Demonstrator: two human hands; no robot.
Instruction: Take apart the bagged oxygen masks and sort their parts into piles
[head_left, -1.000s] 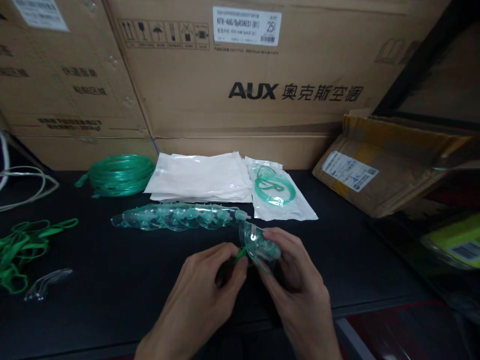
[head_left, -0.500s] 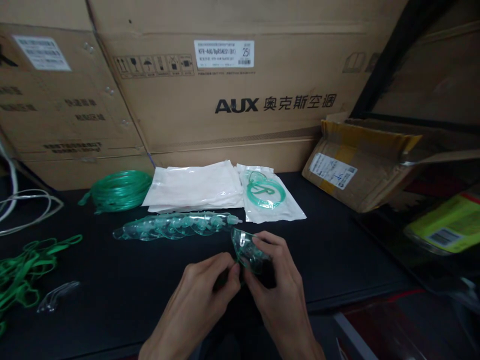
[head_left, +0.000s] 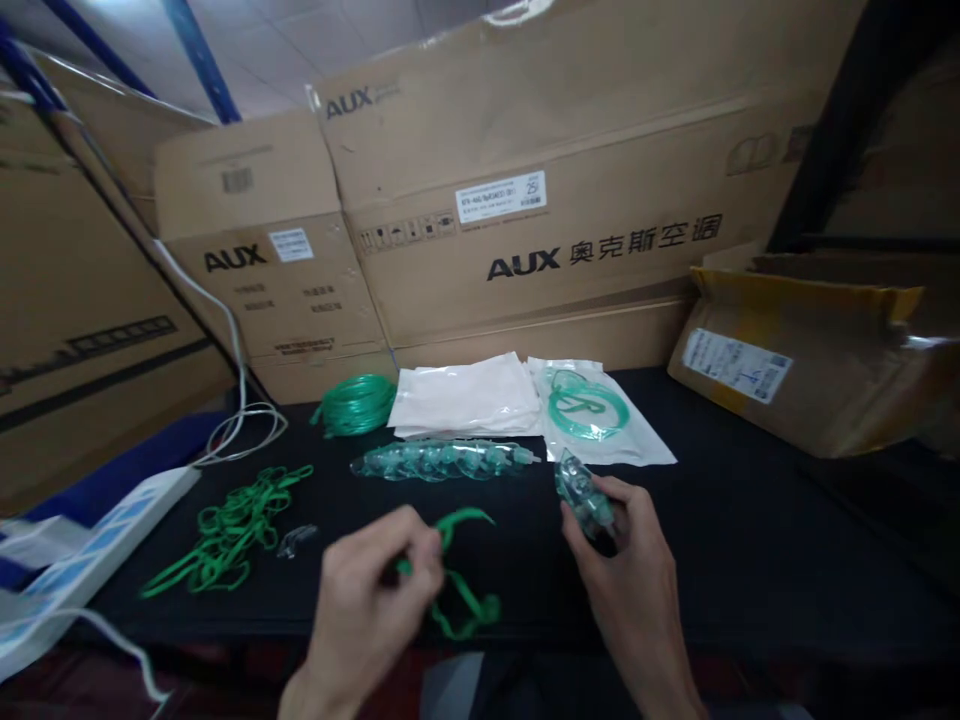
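Observation:
My left hand (head_left: pixel 367 585) is closed in a pinch around a green elastic strap (head_left: pixel 466 600), whose ends hang loose on either side of the fingers. To its right, my right hand (head_left: pixel 634 555) grips a clear greenish oxygen mask (head_left: pixel 576 485), thumb on the near side; the palm hides part of it. Beyond the hands lies a nested row of similar masks (head_left: pixel 450 460). A tangle of green straps (head_left: pixel 244 525) rests on the dark table at left, with small clear strips (head_left: pixel 297 540) beside it.
Behind the masks are coiled green tubing (head_left: pixel 358 405), white pouches (head_left: pixel 469 395) and a clear-fronted pouch (head_left: pixel 641 440) holding tubing. Large cardboard boxes (head_left: pixel 600 300) wall off the back. An opened carton (head_left: pixel 825 370) stands right; a power strip (head_left: pixel 142 530) and white cable (head_left: pixel 232 345) lie left.
My hands have moved apart; earlier they met at the mask. The green strap now shows in my left hand, away from the mask. The view has swung left, bringing the power strip into sight.

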